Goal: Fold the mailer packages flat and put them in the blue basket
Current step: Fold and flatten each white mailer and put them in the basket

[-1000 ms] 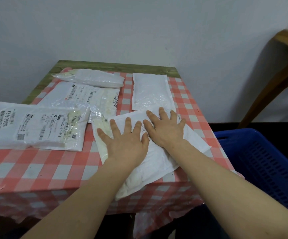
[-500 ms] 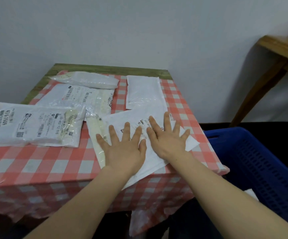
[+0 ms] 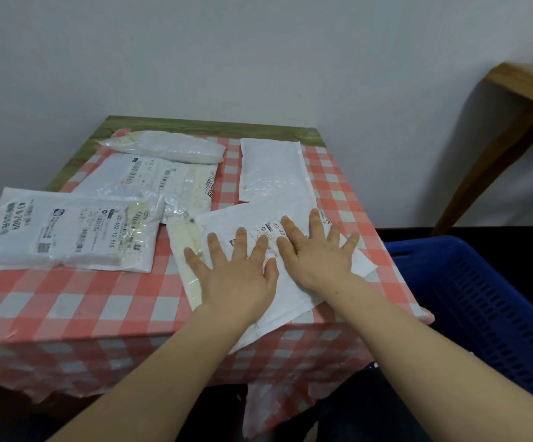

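Evenly and softly lit, moderately bright, from a diffuse source overhead; no hard highlights. Broad soft shadow thrown on the wall [image 3: 290, 59] beneath the wooden shelf [image 3: 526, 87] at right, fading leftward. Faint contact shadows only under the left hand [image 3: 236, 275] and right hand [image 3: 319, 256]. Mild specular sheen on the plastic mailers [image 3: 163, 146], washing out some printed text. Deep, detail-poor darkness below the table edge and around the blue basket [image 3: 482, 298]. Wide-angle distortion evident: forearms stretched toward the lower corners, table edges [image 3: 214, 124] converging. Slight softness and compression smear throughout, strongest on the tablecloth [image 3: 67, 301] overhang; label print legible only in part.
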`<state>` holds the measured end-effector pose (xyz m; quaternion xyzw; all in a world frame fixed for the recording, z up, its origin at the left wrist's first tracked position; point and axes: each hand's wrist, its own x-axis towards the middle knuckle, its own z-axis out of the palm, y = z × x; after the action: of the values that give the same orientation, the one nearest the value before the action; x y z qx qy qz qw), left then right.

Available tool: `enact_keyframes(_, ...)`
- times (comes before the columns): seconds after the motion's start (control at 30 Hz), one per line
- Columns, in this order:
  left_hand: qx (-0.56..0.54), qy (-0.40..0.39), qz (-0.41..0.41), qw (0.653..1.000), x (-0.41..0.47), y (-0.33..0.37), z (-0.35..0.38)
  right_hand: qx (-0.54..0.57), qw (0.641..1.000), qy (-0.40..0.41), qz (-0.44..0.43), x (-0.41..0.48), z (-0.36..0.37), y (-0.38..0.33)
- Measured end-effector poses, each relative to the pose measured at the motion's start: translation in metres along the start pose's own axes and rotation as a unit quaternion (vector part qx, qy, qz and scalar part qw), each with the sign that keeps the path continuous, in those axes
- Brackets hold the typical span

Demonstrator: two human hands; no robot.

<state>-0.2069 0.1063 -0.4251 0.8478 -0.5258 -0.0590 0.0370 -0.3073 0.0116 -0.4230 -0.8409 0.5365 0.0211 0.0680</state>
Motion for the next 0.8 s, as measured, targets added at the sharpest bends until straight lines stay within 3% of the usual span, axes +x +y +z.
enact_keyframes(0.13,-0.009,0.041,-0.015,0.999,0.02,-0.008,-0.021,-0.005,0.998,0.049,-0.046,0.026,-0.022,-0.013)
enact_keyframes(0.23,0.011,0.032,-0.053,0.998,0.035,-0.019,-0.014,0.006,0.997,0.023,-0.079,0.046,-0.011,-0.02)
enact_keyframes(0.37,-0.01,0.002,-0.064,0.998,0.041,-0.024,0.0,-0.023,0.997,0.003,-0.074,0.057,0.0,-0.019)
enact_keyframes(0.8,0.026,0.036,-0.059,0.997,0.036,-0.02,-0.002,-0.009,0.997,0.01,-0.075,0.052,-0.003,-0.021)
